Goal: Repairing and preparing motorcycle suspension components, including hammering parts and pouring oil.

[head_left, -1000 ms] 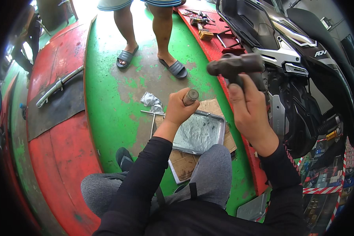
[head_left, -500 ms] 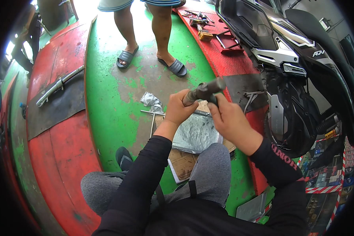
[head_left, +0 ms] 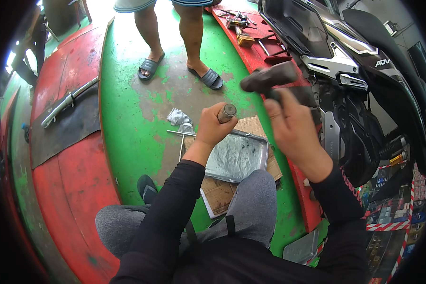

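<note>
Head camera: at the centre of the frame, the left hand (head_left: 213, 127) is clenched around a metal rod (head_left: 227, 111), its round end poking out of the top of the fist. Right of centre, the right hand (head_left: 294, 130) grips a hammer (head_left: 272, 78), slightly blurred, whose dark head is up and to the right of the rod, apart from it. Below the hands, near mid-frame, a shallow metal tray (head_left: 241, 158) with a wet grey film lies on flattened cardboard (head_left: 222, 193); a T-shaped bar (head_left: 181, 134) and a crumpled silvery piece (head_left: 179, 117) are just left of it. A motorcycle (head_left: 338, 64) fills the upper right; at the upper left, a metal tube (head_left: 64, 105) lies on a black mat (head_left: 83, 125). Someone's sandalled feet (head_left: 202, 73) stand at the upper middle.
</note>
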Motion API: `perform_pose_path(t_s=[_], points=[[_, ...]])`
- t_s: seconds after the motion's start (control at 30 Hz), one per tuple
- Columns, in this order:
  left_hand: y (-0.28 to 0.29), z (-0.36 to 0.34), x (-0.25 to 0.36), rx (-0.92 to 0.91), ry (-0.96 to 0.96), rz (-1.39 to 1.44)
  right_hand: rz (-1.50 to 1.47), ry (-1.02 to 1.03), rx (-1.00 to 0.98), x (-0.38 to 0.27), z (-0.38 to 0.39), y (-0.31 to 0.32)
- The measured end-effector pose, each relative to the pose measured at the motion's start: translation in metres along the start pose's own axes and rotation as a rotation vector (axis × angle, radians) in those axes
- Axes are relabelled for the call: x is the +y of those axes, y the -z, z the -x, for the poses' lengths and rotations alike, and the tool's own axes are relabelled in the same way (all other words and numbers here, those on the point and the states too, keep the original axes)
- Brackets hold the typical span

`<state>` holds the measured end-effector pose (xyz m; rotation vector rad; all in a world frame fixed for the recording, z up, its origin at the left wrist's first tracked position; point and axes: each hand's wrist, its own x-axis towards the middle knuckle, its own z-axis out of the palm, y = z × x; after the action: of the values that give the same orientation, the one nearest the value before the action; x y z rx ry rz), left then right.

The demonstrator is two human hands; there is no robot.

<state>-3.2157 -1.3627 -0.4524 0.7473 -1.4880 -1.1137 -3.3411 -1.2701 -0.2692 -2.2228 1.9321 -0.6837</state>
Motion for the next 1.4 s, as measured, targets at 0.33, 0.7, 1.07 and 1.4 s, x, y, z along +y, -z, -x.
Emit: perform_pose_path(t_s=[0.33, 0.7, 1.07, 1.4], points=[[0.002, 0.002, -0.002, 0.006, -0.006, -0.059, -0.059, 0.006, 0.094, 0.003, -0.004, -0.002], [0.000, -0.001, -0.004, -0.012, 0.036, -0.045, -0.093, -0.069, 0.028, -0.002, 0.001, -0.005], [0.006, -0.003, -0.002, 0.040, 0.026, -0.039, -0.188, -0.056, 0.109, 0.002, -0.003, -0.005], [0.002, -0.005, -0.003, 0.026, 0.002, -0.074, -0.225, -0.043, 0.213, 0.004, -0.002, -0.007]])
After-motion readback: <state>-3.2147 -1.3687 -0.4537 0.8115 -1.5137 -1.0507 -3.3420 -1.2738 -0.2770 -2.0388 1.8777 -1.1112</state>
